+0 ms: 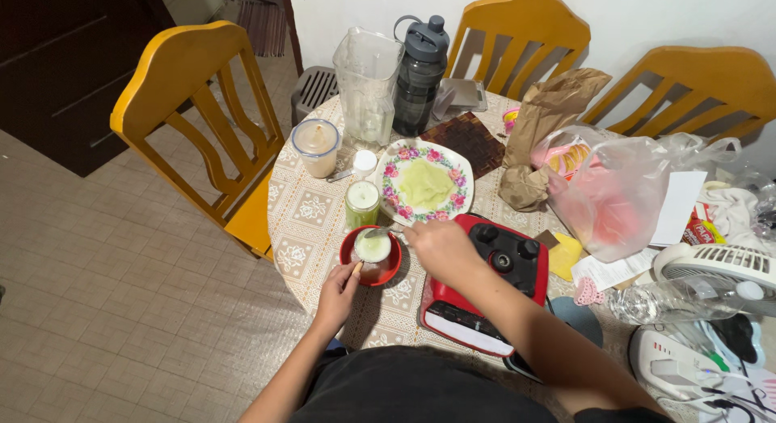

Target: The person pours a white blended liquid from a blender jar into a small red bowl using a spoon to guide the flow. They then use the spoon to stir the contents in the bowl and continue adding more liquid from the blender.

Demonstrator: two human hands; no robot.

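- Right hand [440,249]: we closed it around the handle of a spoon [381,230], whose bowl reached left over the small glass jar; the hand hovered above the near edge of the floral plate and the red appliance.
- Left hand [339,289]: we held its fingers against the near side of the small glass jar [373,251], steadying it; the grip looked light, not a full clench.
- Small glass jar: it stood upright inside a red bowl [370,261] on the patterned tablecloth [311,221], filled close to the brim with pale green paste. We judged it fragile, light and possibly slick where paste had smeared; best taken around the lower wall, kept level.
- Second jar [362,203]: just behind the red bowl, also holding green paste, uncapped; a white lid [365,160] lay beyond it.
- Floral plate [424,184]: beside both jars, with a mound of the same green paste in its middle.
- Red appliance [485,281]: a blender base with black knobs, under our right forearm.
- Farther back: a lidded plastic tub [316,146], a clear blender jug [368,83], a dark water bottle [420,67].
- To the right: a brown paper bag [550,116], plastic bags [622,188] and a white fan [719,269].
- Around the table: yellow wooden chairs [198,124].
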